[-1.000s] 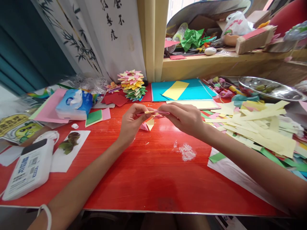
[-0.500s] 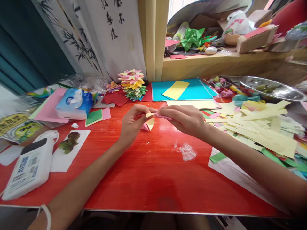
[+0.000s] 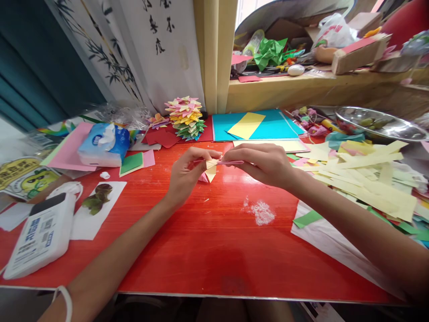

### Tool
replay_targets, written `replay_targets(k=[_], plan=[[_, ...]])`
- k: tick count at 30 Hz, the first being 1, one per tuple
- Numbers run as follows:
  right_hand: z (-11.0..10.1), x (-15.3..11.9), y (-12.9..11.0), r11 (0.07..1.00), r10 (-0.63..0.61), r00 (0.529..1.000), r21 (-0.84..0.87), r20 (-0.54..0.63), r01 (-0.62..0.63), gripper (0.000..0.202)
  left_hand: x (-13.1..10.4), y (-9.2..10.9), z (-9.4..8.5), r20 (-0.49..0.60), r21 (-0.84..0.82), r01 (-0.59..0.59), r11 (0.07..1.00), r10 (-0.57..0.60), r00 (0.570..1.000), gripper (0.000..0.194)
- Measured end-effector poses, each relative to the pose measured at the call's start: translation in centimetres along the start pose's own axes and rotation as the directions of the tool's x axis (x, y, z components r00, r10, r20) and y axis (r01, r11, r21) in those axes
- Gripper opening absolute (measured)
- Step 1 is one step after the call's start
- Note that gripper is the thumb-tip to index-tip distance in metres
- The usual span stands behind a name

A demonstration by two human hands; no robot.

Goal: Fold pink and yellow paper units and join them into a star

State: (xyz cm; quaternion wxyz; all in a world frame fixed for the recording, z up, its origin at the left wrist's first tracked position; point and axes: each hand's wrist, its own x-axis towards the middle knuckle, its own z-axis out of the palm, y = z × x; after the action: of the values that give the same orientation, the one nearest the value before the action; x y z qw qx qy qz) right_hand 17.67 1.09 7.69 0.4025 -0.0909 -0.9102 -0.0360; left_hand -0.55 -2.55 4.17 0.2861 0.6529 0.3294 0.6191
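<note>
My left hand pinches the pale yellow end of a small folded piece of paper between thumb and fingers. My right hand grips the pink part of the same folded paper, which points to the right under its fingers. Both hands hover above the red table, fingertips nearly meeting. Just below and behind them, another folded paper piece, yellow and pink, shows partly on the table. Behind stands a tiered paper model in pink, yellow and green.
Blue sheets with a yellow strip lie at the back. Pale paper strips heap at the right beside a metal bowl. At left are a tissue pack, a white power strip and a green-brown plant piece on white paper.
My right hand has shifted slightly right, its fingers straighter along the paper. The pink part now lies more level and sticks out a little further right. My left hand has barely moved.
</note>
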Motion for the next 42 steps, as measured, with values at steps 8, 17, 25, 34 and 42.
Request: replay_targets(k=[8, 17, 25, 34, 42], plan=[[-0.69, 0.18, -0.13, 0.959, 0.174, 0.983, 0.219, 0.052, -0.182, 0.016, -0.07, 0.15, -0.01, 0.017, 0.013, -0.034, 0.999, 0.034, 0.999, 0.004], [-0.57, 0.17, -0.02, 0.960, 0.162, 0.986, 0.226, 0.038, -0.166, 0.016, -0.06, 0.11, -0.06, 0.001, 0.044, -0.035, 0.998, 0.035, 0.999, 0.003], [-0.49, 0.09, 0.14, 0.969, 0.131, 0.989, 0.203, 0.064, -0.141, 0.018, -0.09, 0.13, -0.01, -0.022, 0.044, -0.027, 0.999, 0.028, 0.999, 0.001], [-0.41, 0.06, 0.13, 0.978, 0.112, 0.992, 0.169, 0.057, -0.120, 0.021, -0.16, 0.10, -0.04, -0.043, 0.055, 0.006, 0.998, -0.004, 0.999, 0.006], [-0.12, -0.18, 0.09, 0.993, 0.057, 0.998, 0.097, 0.032, -0.060, 0.023, -0.17, 0.13, -0.13, -0.039, 0.070, 0.014, 0.997, -0.012, 0.999, 0.008]])
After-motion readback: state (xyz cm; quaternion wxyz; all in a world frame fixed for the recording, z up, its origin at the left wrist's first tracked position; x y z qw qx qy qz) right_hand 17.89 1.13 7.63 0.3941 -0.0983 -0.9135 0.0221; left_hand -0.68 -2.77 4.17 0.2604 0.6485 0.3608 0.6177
